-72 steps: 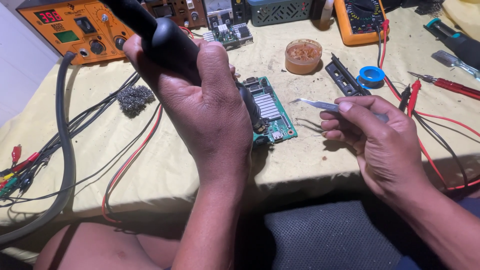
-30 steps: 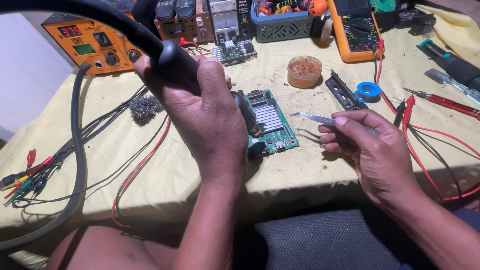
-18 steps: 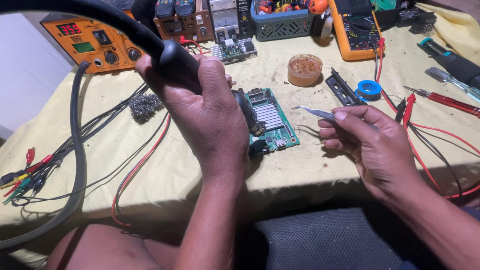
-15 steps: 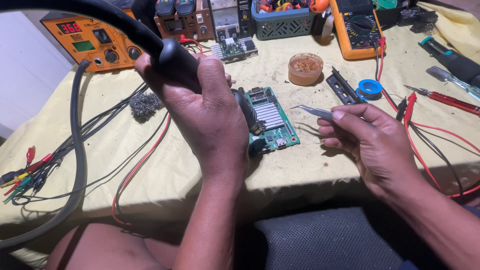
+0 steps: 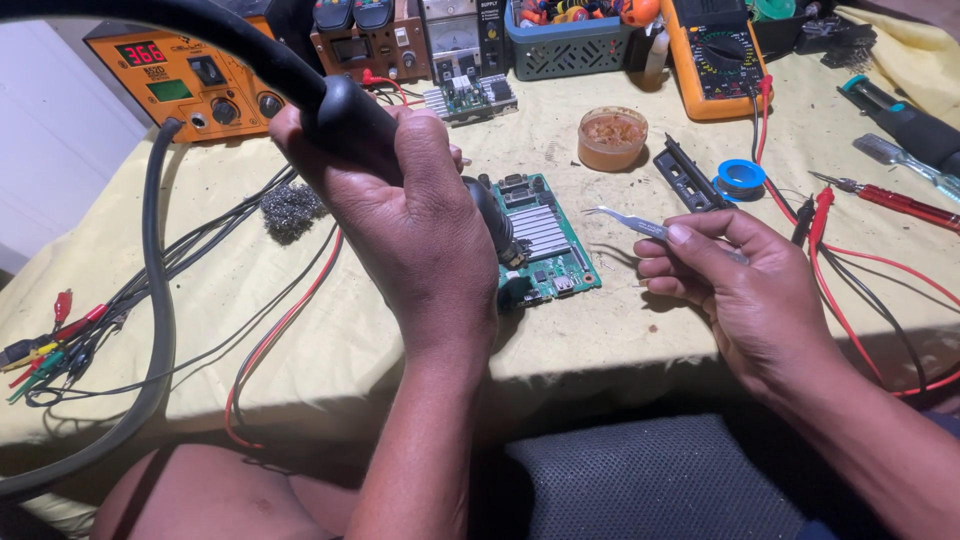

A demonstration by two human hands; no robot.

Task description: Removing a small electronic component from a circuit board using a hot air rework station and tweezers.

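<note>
- Head view, looking down at a table (image 5: 300,330) under a yellow cloth.
- Left hand (image 5: 410,215) clenched around the black handle of a hot-air tool (image 5: 350,110); thick black hose (image 5: 150,300) arcing up over the top left and looping down the left side.
- Nozzle end of the tool pointing down at the left edge of a green circuit board (image 5: 545,240); exact tip partly hidden behind the hand.
- Circuit board flat on the cloth, centre of the table, between the two hands, silver ribbed block in its middle.
- Right hand (image 5: 740,290) pinching metal tweezers (image 5: 625,220) between thumb and fingers, tips aimed left toward the board, just short of its right edge, not touching.
- Orange station (image 5: 195,85) with lit red digits at rear left; wire-wool pad (image 5: 290,210) in front of it.
- Round tub of brown paste (image 5: 612,137) behind the board; blue spool (image 5: 740,178) and black bar (image 5: 685,175) to its right.
- Orange meter (image 5: 715,55) at rear right, red leads (image 5: 860,260) trailing past the right hand.
- Bundle of coloured clip leads (image 5: 50,340) at the far left edge.
- Screwdrivers (image 5: 900,130) at the far right.
</note>
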